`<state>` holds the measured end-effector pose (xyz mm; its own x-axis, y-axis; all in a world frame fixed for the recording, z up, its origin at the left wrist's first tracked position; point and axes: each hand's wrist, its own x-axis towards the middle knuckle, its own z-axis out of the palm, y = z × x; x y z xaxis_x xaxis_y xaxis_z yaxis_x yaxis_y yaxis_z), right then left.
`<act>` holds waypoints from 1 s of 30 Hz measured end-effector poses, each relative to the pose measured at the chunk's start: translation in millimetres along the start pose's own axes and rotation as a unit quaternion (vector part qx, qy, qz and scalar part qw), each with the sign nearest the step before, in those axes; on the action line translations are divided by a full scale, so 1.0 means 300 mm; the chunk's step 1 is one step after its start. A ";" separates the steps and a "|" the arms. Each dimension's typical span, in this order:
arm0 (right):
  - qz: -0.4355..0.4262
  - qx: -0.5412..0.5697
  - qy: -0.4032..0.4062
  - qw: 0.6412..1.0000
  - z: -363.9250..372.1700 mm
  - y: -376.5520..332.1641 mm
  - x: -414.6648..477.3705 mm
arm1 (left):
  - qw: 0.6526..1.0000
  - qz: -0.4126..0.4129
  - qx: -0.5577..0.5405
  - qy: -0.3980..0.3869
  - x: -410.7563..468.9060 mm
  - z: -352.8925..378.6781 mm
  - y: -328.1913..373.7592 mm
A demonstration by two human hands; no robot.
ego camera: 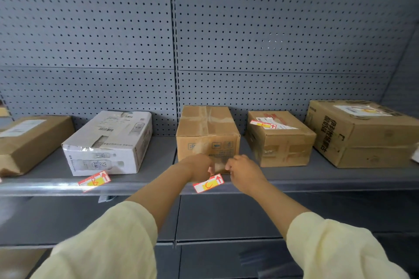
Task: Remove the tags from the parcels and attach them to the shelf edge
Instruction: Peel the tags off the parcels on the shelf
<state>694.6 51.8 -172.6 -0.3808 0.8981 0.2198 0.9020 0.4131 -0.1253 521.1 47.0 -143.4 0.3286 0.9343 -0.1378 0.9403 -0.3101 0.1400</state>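
A red, white and yellow tag (208, 183) lies against the shelf edge (317, 184) in front of the middle brown parcel (207, 130). My left hand (200, 166) pinches the tag's upper left part. My right hand (243, 171) is just right of the tag, fingers curled near its top right corner; whether it touches the tag I cannot tell. Another tag (94, 181) sits on the shelf edge below the white parcel (108, 142). A third tag (263, 124) is stuck on top of the brown parcel (280, 138) to the right.
A torn brown parcel (29, 140) stands at the far left and a large printed carton (362, 131) at the far right. Grey pegboard (204, 41) backs the shelf. A lower grey shelf level (226, 217) is below my arms.
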 end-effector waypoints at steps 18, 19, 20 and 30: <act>0.157 -0.054 0.044 0.985 -0.285 0.484 -0.324 | 0.988 0.154 0.024 0.021 0.261 -0.139 0.613; 0.163 -0.052 0.046 0.984 -0.305 0.531 -0.362 | 0.985 0.166 0.037 0.027 0.267 -0.142 0.675; 0.168 -0.051 0.048 0.983 -0.326 0.581 -0.399 | 0.982 0.178 0.054 0.038 0.275 -0.143 0.742; 0.237 -0.067 0.022 0.969 -0.471 1.036 -0.685 | 0.970 0.219 0.107 0.012 0.418 -0.059 1.290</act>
<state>1081.9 -25.7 -120.0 0.0880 0.9740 0.2089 0.9930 -0.0691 -0.0962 924.5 47.3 -89.2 0.7002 0.7086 -0.0869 0.7094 -0.7043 -0.0267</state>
